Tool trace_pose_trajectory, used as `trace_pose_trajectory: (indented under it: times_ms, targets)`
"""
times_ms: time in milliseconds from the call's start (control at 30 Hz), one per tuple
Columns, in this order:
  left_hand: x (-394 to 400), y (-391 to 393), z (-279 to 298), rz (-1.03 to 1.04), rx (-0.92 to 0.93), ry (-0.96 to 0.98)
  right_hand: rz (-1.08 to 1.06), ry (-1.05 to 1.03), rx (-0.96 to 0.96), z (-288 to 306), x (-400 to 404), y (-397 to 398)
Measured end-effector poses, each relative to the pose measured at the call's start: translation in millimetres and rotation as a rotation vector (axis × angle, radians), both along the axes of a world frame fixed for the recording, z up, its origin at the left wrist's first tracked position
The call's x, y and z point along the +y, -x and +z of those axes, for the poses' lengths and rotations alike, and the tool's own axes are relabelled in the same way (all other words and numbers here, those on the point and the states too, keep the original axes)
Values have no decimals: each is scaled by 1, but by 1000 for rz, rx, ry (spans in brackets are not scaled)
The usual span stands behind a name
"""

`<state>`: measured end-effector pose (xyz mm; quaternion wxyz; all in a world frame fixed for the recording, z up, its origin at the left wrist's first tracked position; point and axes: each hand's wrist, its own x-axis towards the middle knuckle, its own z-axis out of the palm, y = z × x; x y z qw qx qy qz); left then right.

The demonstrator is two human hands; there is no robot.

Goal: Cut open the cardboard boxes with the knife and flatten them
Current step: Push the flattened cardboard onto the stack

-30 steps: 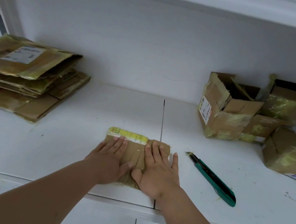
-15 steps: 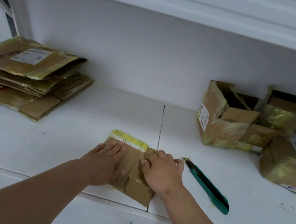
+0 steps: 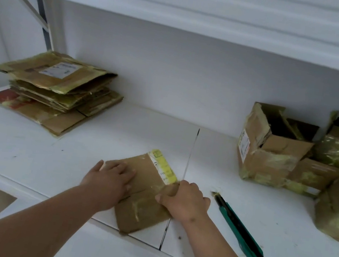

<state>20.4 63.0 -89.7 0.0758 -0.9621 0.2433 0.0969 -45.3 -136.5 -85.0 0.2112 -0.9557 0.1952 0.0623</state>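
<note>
A flattened brown cardboard box (image 3: 143, 204) with a yellow label lies skewed on the white shelf (image 3: 70, 157), its near corner jutting past the front edge. My left hand (image 3: 109, 182) lies flat on its left part, fingers straight. My right hand (image 3: 185, 199) grips the box's right edge, fingers curled over it and thumb on top. The green utility knife (image 3: 239, 230) lies loose on the shelf just right of my right hand, blade end pointing away from me.
A stack of flattened boxes (image 3: 54, 90) sits at the back left. Several taped, unflattened boxes (image 3: 272, 149) crowd the back right and right edge. A seam (image 3: 191, 152) splits the shelf boards. Another shelf hangs overhead.
Both hands were pressing flat on the box. My right hand has since curled round its right edge, and the box has turned clockwise and slid toward the front edge.
</note>
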Motion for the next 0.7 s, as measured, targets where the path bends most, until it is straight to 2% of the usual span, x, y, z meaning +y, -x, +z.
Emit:
trace_pose_trajectory:
  times_ms: [133,233,367,500,567,633,700]
  targets:
    - [6,3,-2,191,7,172,38,-66,-111,-2,5,1]
    - [10,9,0,287,27,290,86,-211,-256,-3,11,1]
    - [19,11,7,414,47,455,111,-297,-356,-4,19,-1]
    - [30,6,17,569,53,722,60,-431,-459,0,31,-10]
    - [36,2,24,648,127,929,12,-512,-497,5,40,-18]
    - [43,-2,30,691,310,1197,-31,-578,-532,10,52,-27]
    - [51,-8,37,673,474,1372,-54,-632,-552,14,66,-37]
